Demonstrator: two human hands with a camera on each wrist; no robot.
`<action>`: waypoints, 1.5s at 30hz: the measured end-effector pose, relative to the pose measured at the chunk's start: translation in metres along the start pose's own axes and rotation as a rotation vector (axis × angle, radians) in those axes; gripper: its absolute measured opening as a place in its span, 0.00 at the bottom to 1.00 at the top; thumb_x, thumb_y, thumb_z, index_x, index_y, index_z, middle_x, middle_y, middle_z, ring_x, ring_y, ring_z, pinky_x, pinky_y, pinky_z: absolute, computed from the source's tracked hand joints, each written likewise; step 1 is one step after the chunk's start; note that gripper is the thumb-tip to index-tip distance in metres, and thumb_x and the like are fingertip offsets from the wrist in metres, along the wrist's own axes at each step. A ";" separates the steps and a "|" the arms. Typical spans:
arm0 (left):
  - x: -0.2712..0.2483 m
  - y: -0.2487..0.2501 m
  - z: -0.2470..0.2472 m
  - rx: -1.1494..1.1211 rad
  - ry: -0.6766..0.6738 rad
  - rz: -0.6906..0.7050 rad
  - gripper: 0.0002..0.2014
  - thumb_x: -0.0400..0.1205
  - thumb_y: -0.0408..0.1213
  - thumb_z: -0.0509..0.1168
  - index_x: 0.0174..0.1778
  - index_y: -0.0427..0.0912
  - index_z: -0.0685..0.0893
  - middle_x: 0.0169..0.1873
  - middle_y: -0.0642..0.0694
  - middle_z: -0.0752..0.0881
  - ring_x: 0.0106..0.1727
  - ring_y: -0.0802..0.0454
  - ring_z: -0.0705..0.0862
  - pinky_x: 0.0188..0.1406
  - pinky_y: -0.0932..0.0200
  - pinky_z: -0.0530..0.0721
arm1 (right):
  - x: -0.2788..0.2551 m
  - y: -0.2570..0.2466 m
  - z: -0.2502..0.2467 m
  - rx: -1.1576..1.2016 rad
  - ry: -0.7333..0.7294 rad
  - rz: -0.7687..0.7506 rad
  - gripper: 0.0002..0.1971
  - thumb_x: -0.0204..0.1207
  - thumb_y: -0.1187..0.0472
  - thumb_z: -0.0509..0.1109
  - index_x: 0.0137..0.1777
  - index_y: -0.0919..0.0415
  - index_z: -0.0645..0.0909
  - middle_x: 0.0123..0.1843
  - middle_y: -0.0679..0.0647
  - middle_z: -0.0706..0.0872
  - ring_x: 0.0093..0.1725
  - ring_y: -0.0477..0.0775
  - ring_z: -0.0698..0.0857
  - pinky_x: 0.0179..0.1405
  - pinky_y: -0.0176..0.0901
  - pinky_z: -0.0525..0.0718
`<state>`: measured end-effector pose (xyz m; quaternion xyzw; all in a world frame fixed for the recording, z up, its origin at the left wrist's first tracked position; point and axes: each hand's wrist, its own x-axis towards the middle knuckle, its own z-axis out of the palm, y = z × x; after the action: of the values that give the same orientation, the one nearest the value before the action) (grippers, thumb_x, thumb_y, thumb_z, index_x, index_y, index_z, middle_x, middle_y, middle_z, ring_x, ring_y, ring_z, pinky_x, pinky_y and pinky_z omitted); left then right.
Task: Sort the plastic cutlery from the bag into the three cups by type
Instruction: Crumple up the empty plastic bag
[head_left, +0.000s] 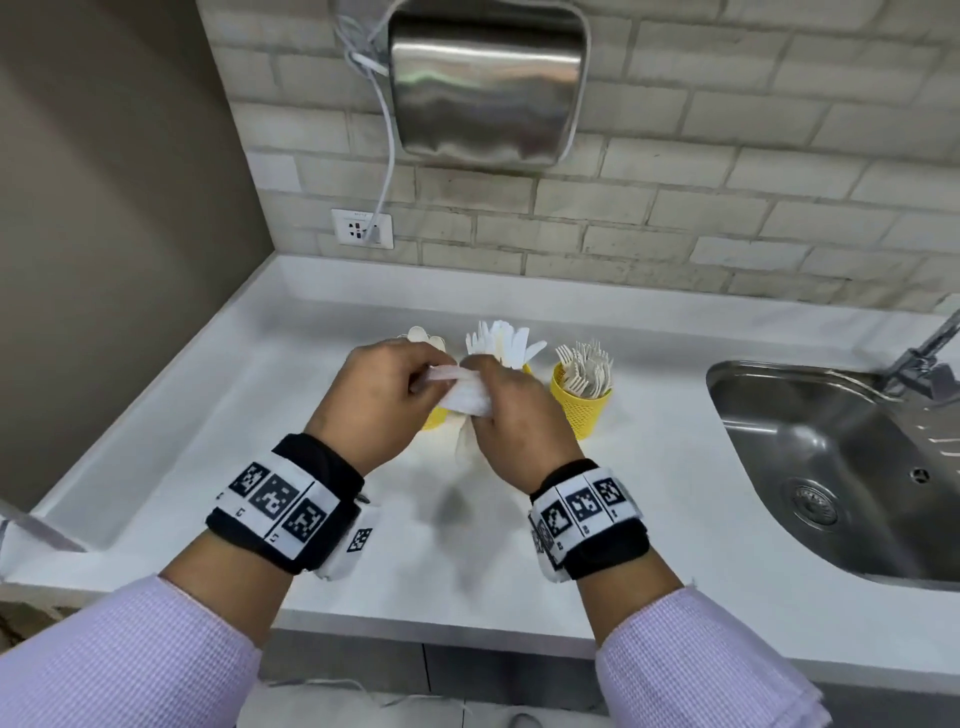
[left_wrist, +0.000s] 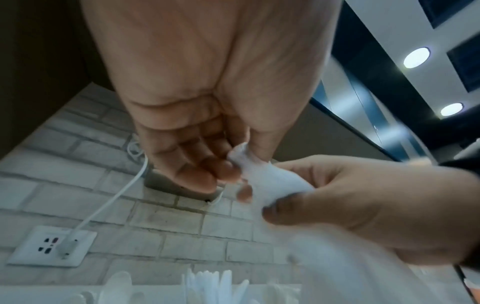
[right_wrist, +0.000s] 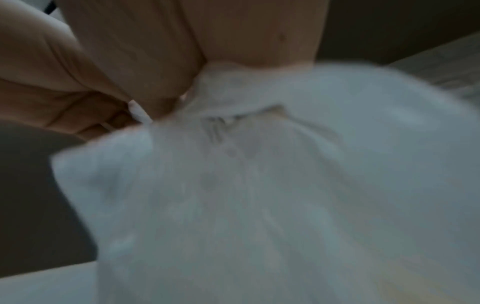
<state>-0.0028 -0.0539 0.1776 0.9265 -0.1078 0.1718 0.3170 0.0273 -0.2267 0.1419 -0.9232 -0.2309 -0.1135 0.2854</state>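
Both hands hold a thin white plastic bag (head_left: 467, 397) in the air above the white counter (head_left: 249, 415). My left hand (head_left: 415, 376) pinches its bunched top, and my right hand (head_left: 480, 395) grips it just beside. The left wrist view shows the left fingers (left_wrist: 228, 170) pinching the bag (left_wrist: 272, 183), with the right hand (left_wrist: 363, 205) wrapped round it. In the right wrist view the bag (right_wrist: 259, 185) is a blur below the right hand (right_wrist: 161, 61), its contents unclear. Behind stand three yellow cups: spoons (head_left: 422, 334), knives (head_left: 501, 340), forks (head_left: 584, 371). The hands partly hide the left cup (head_left: 435, 417).
A steel sink (head_left: 831, 467) with a tap (head_left: 930, 348) lies to the right. A metal hand dryer (head_left: 488, 83) hangs on the brick wall above the cups, its cable running to a socket (head_left: 362, 228). A grey wall closes the left side.
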 end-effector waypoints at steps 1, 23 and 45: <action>0.001 -0.002 -0.001 0.055 -0.033 -0.021 0.13 0.85 0.45 0.64 0.40 0.45 0.90 0.31 0.49 0.85 0.37 0.48 0.82 0.37 0.56 0.77 | 0.002 -0.001 -0.004 -0.123 0.009 -0.042 0.19 0.73 0.67 0.65 0.63 0.57 0.83 0.51 0.58 0.89 0.53 0.68 0.83 0.46 0.55 0.82; -0.006 0.030 -0.009 -0.752 -0.162 -0.334 0.20 0.83 0.46 0.60 0.29 0.40 0.82 0.34 0.41 0.68 0.37 0.46 0.67 0.41 0.49 0.69 | 0.009 0.000 0.002 0.150 -0.056 -0.060 0.11 0.76 0.64 0.57 0.54 0.64 0.78 0.46 0.57 0.85 0.46 0.62 0.81 0.43 0.56 0.80; 0.011 0.017 -0.008 -0.766 0.063 -0.219 0.10 0.88 0.36 0.68 0.60 0.41 0.93 0.49 0.44 0.89 0.38 0.63 0.85 0.40 0.71 0.79 | -0.028 -0.006 0.029 0.212 -0.067 0.047 0.12 0.88 0.55 0.62 0.63 0.63 0.77 0.45 0.62 0.89 0.43 0.68 0.86 0.41 0.58 0.83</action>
<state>0.0001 -0.0628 0.1968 0.7415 -0.0546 0.1128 0.6592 0.0024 -0.2154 0.1123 -0.8963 -0.2293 -0.0507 0.3762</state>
